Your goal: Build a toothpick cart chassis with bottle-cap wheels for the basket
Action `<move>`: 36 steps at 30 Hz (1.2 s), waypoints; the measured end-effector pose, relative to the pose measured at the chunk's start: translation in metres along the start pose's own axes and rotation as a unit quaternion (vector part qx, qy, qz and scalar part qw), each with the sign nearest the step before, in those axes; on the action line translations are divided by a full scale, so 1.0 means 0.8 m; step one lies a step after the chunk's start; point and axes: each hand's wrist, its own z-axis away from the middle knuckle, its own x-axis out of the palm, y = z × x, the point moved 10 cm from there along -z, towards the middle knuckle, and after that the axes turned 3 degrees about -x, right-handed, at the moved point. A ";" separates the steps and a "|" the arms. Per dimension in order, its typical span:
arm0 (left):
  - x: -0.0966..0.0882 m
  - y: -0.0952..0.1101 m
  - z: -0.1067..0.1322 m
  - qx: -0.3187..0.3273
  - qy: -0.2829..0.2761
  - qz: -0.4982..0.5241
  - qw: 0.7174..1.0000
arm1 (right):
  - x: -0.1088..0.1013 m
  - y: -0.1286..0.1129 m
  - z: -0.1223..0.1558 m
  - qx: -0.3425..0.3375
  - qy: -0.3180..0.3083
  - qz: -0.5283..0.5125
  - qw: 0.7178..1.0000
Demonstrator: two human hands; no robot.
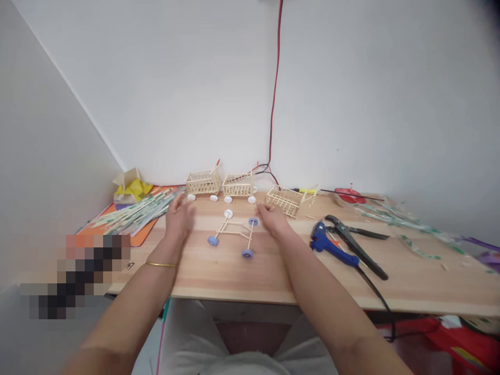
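A small stick frame on blue and white wheels (234,233) lies on the wooden table (273,276) between my two hands. My left hand (178,219) hovers to its left with the fingers spread and nothing in them. My right hand (272,219) rests palm down just right of the frame, fingers stretched toward a wheel-less stick basket (284,200). Two finished stick carts on white wheels (203,184) (239,186) stand in a row behind the frame near the wall.
A pile of wrapped sticks (136,212) lies at the left on orange paper, with a yellow bag (133,188) behind. A blue glue gun (332,245) and black pliers (355,244) lie at the right. A red dish (349,196) and a red-black cable (273,104) are by the wall.
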 end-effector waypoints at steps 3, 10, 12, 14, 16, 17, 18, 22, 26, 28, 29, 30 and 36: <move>-0.005 -0.005 -0.002 -0.005 0.019 0.011 1.000 | 0.001 -0.005 0.002 -0.008 -0.008 0.012 1.000; -0.009 -0.008 0.002 -0.063 0.040 0.065 0.995 | 0.009 0.000 -0.002 -0.011 -0.024 0.030 0.999; -0.004 -0.013 0.004 -0.094 0.032 0.111 0.989 | 0.009 0.000 -0.002 -0.010 -0.027 0.032 0.999; 0.003 -0.018 0.006 -0.127 0.013 0.159 0.979 | 0.008 -0.002 0.000 -0.009 -0.027 0.035 0.999; 0.012 -0.022 0.009 -0.156 -0.012 0.195 0.968 | 0.006 -0.006 0.003 -0.007 -0.025 0.037 0.999; 0.015 -0.023 0.011 -0.167 -0.021 0.206 0.964 | 0.004 -0.009 0.005 -0.007 -0.024 0.038 0.999; 0.017 -0.024 0.012 -0.175 -0.026 0.213 0.961 | 0.003 -0.011 0.006 -0.006 -0.024 0.039 0.999; 0.020 -0.027 0.013 -0.189 -0.040 0.218 0.957 | 0.002 -0.016 0.010 -0.005 -0.024 0.038 0.999; 0.025 -0.029 0.011 -0.195 -0.059 0.222 0.953 | 0.003 -0.015 0.009 -0.004 -0.029 0.036 0.999; 0.029 -0.028 0.011 -0.198 -0.073 0.227 0.951 | 0.004 -0.014 0.009 -0.004 -0.031 0.036 0.999; 0.032 -0.026 0.012 -0.200 -0.082 0.229 0.949 | 0.004 -0.014 0.009 -0.004 -0.031 0.035 0.999; 0.035 -0.024 0.013 -0.201 -0.091 0.232 0.947 | 0.004 -0.014 0.009 -0.004 -0.032 0.035 0.999; 0.056 -0.005 0.030 -0.194 -0.168 0.241 0.936 | 0.004 -0.013 0.008 -0.007 -0.034 0.034 0.999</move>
